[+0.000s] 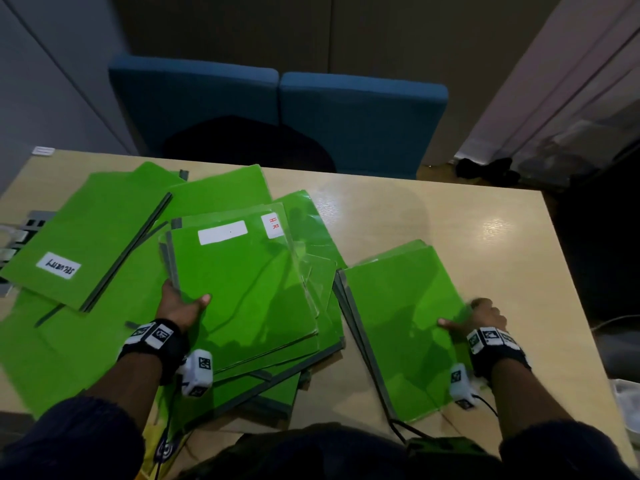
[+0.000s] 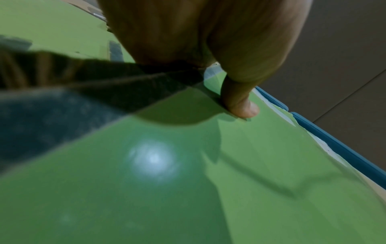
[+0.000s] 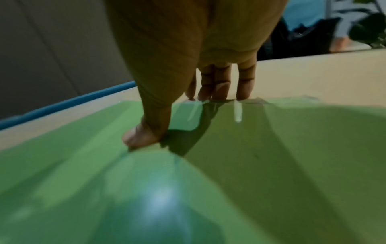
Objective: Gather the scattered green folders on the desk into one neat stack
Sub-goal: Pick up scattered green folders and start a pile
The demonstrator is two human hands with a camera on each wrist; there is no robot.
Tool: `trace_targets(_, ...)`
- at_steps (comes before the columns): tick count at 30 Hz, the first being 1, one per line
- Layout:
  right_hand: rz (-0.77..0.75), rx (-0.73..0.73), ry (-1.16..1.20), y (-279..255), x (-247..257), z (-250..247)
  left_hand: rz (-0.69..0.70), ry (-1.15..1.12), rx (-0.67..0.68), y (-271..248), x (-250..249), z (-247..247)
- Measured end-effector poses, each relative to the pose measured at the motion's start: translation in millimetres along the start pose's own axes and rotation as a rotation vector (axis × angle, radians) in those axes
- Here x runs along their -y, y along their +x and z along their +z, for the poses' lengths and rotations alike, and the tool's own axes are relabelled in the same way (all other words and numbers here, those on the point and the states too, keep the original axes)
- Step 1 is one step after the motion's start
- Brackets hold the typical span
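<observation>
Several green folders lie scattered over the wooden desk [image 1: 433, 209]. My left hand [image 1: 181, 306] grips the left edge of a small bundle of folders [image 1: 242, 282] with a blank white label, thumb [image 2: 242, 105] on top and fingers underneath, raised over a loose pile [image 1: 304, 355]. My right hand [image 1: 479, 317] pinches the right edge of another folder set [image 1: 405, 327] lying to the right, thumb [image 3: 142, 133] on top and fingers [image 3: 221, 82] curled under the edge. A labelled folder [image 1: 93, 237] lies at the far left.
Two blue chairs [image 1: 277, 116] stand behind the desk's far edge, with a dark object on one seat. The right part of the desk shows bare wood. Cables and a white object [image 1: 627, 393] sit at the right edge.
</observation>
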State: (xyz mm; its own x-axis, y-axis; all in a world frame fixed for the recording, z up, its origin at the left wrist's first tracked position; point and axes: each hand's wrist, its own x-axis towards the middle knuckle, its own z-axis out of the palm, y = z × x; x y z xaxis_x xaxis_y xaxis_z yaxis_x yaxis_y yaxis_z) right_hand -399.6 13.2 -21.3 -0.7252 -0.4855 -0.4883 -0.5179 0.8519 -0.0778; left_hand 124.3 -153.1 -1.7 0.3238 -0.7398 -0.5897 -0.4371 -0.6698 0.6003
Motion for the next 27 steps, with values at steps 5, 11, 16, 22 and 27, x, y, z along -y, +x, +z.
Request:
trace_targets(5, 0.101, 0.124, 0.034, -8, -9, 8, 0.01, 0.017, 0.018, 3, 0, -1)
trace_targets(11, -0.03, 0.081, 0.479, -30, -8, -6, 0.036, 0.042, 0.02, 4, 2, -2)
trace_targets(16, -0.116, 0.026, 0.896, -55, -8, -35, 0.038, 0.026, 0.027, -1, 2, -3)
trace_targets(22, -0.183, -0.042, 1.178, -88, -3, -89, 0.082, 0.041, 0.062, 0, 3, -10)
trace_targets(27, -0.217, -0.118, 1.261, -100, 61, -98, 0.088, -0.01, 0.089, 1, -2, -13)
